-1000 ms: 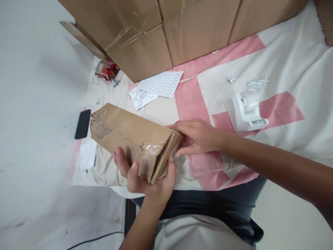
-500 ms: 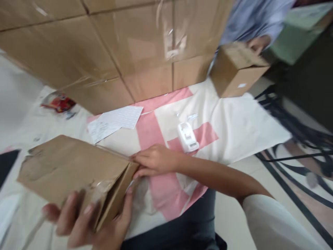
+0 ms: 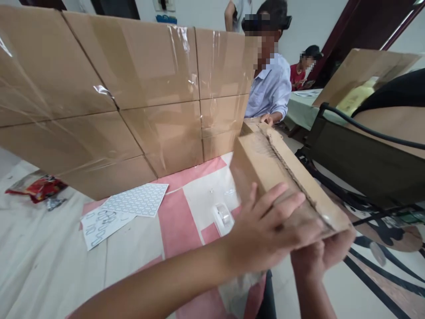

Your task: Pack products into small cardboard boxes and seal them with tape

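Box (image 3: 270,168) of matt cardboard

Box (image 3: 270,161): showing brown cardboard, smudged at the far end;
Seam (image 3: 289,172): running ragged along its length;
Pose: slanting from far left to near right;
Place: being held up, rightward in view

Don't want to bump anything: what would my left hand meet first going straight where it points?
Your left hand would first meet the box under its fingers. Beyond that, what looks like a dark chair seems next, though depth is unclear.
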`<state>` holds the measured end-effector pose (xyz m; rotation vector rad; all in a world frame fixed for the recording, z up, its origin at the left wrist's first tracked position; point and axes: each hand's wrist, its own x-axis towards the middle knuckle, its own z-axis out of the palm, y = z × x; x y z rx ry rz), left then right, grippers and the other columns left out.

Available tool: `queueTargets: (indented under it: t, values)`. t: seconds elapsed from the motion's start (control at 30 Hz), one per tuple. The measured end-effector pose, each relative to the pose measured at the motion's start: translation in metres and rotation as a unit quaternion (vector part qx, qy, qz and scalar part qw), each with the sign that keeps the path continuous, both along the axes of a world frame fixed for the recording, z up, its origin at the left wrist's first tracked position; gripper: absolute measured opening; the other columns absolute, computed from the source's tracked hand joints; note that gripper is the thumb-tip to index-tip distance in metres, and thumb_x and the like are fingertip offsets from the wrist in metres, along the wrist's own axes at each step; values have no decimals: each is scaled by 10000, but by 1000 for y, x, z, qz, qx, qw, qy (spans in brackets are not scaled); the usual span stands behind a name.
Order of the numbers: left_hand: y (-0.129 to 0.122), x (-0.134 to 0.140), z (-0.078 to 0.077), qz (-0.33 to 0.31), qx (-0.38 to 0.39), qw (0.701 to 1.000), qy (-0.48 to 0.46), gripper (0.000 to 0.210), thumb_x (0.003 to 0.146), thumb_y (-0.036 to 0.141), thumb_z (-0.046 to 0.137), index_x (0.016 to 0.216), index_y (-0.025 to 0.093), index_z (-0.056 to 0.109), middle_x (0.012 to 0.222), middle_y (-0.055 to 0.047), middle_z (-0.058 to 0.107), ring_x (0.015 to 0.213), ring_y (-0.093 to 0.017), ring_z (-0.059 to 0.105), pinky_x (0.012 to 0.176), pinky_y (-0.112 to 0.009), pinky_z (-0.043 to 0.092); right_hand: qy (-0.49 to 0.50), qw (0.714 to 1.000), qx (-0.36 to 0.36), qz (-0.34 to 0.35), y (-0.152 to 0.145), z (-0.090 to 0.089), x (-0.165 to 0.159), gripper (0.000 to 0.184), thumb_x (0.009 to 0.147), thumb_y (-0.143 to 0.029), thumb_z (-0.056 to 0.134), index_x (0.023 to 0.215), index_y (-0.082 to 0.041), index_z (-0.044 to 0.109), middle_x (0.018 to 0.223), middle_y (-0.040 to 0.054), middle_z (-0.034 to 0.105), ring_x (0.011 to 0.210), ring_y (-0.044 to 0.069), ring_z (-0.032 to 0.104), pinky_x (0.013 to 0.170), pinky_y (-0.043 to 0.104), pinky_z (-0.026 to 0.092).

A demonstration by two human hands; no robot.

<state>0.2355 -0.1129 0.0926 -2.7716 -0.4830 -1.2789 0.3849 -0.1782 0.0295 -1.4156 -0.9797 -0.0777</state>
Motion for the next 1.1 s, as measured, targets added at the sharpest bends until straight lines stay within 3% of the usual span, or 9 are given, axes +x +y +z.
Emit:
queueTargets:
  t: [0.03,0.1,0.17,0.27,0.37,0.47,0.67,0.93,1.1]
  values:
    - [9,19,-1,-7,-5,999,43,472,989,368,540,1461,361,518,1636,-15,422,1576,-294,285,1245,-582,365,18,998,38,-41,6,-3,19,746,859,-733,546,1413,-242,464,1373,177,536,1299,439,548,1049,665,443]
    - [28,49,-9,-2,-29,994,107,530,1023,351,462,1551,308,441,1699,-36,311,1595,-303,231,1202,-565,429,26,996,60,-54,24,-13,56,633,847,-659,639,1278,-204,561,1200,156,613,1122,385,639,983,611,497]
    - [53,71,-19,-8,-33,988,152,588,1021,330,470,1598,287,370,1722,-52,256,1594,-321,228,1174,-555,461,20,999,20,-29,43,-26,85,567,867,-624,642,1228,-192,572,1136,139,632,1051,339,661,965,574,513]
    - [96,95,-28,-30,-35,982,185,647,998,345,545,1610,269,350,1727,-68,247,1603,-314,194,1190,-502,454,23,998,-53,-19,66,-40,106,565,911,-596,596,1307,-199,527,1250,151,619,1143,320,642,1012,559,500]
    - [138,116,-28,-48,-61,981,179,687,986,393,587,1615,266,342,1722,-58,260,1607,-277,187,1120,-402,532,24,988,-144,-40,77,-47,107,809,856,-575,671,1513,-214,369,1494,206,499,1254,343,590,1009,562,509]
    - [168,139,-27,-34,-86,981,171,668,996,382,560,1619,290,337,1718,-53,268,1604,-286,202,1047,-406,587,25,978,-201,-52,79,-50,104,933,827,-546,710,1586,-216,279,1586,230,409,1258,362,585,975,562,527]
    - [210,173,-31,35,-116,983,139,705,956,305,617,1610,242,363,1711,-106,277,1595,-327,212,1169,-464,487,-17,966,-256,-33,76,-51,104,739,903,-537,616,1516,-186,397,1490,203,513,1208,341,611,1026,563,492]
    - [275,176,-24,121,-155,966,168,757,924,289,681,1602,212,356,1719,-95,256,1596,-288,214,1169,-469,487,-51,951,-306,-15,75,-48,101,657,936,-531,566,1474,-187,413,1401,178,553,1186,329,605,1010,541,497]
    - [299,187,-15,179,-187,950,174,783,932,237,658,1621,182,291,1734,-124,193,1612,-299,171,1178,-519,468,-111,938,-329,-18,79,-52,104,602,922,-520,546,1400,-162,467,1293,182,599,1193,361,588,1047,582,455]
